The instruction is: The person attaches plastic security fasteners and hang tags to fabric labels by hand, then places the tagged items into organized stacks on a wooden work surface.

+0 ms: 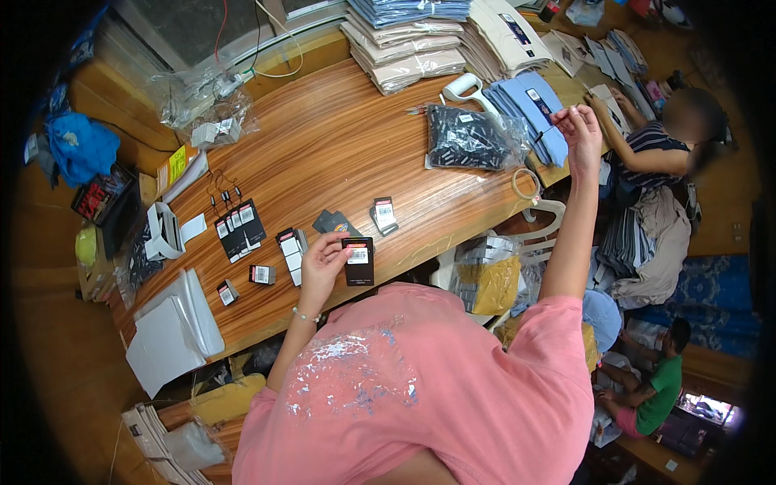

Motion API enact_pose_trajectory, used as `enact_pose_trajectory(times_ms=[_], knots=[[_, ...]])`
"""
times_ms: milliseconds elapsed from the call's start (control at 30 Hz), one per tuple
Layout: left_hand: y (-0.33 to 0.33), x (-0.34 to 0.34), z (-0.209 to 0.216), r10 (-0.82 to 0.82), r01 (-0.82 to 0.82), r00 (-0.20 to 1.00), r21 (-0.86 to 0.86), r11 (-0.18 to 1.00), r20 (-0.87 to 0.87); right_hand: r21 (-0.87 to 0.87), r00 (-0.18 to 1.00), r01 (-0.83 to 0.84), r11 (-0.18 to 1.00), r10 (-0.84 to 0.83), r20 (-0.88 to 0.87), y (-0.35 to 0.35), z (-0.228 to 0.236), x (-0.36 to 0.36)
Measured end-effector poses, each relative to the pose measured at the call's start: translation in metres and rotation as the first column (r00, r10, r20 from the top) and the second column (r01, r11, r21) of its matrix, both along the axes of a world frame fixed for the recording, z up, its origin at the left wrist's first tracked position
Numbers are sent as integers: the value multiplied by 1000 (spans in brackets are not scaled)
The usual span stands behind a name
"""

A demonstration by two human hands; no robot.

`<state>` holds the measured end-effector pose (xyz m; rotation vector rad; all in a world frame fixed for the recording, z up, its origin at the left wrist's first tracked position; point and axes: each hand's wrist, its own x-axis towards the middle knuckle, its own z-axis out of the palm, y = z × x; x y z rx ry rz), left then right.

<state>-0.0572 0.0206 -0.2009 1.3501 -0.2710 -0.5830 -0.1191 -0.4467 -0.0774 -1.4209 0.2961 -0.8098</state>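
Observation:
My left hand (326,257) pinches a black hang tag (359,273) with a white barcode sticker, near the table's front edge. Beside it lie fanned dark tags (333,220), a small stack of stickered tags (384,215) and a taller tag stack (291,255). Further left are black tags with string loops (240,229) and a small tag bundle (262,275). My right hand (578,129) is raised at the right with its fingertips together, near folded blue garments (529,109); anything between the fingertips is too small to make out.
A clear bag of black strings (467,137) lies at the table's right, near a white-handled tool (469,89) and a tape roll (526,184). Wrapped garment stacks (408,52) stand behind. White papers (170,339) overhang the left edge. Two people (659,145) sit at the right.

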Motion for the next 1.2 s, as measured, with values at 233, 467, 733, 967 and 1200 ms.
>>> enact_pose_trajectory(times_ms=[233,467,733,967,1200], knots=[[-7,-3,9,2,-2,1000,10,1000,25,91,971,-207,974,193,140,60,56,4],[-73,48,107,-448,500,848,-148,853,283,82,885,-444,892,423,193,133,94,26],[-133,62,127,-631,678,705,-47,733,323,185,841,-532,826,489,232,173,92,49],[-82,52,127,-353,386,908,-120,915,226,-22,934,-356,934,356,20,206,75,28],[-54,44,130,35,-11,951,-79,997,307,-583,974,-212,785,123,-189,261,41,30]])
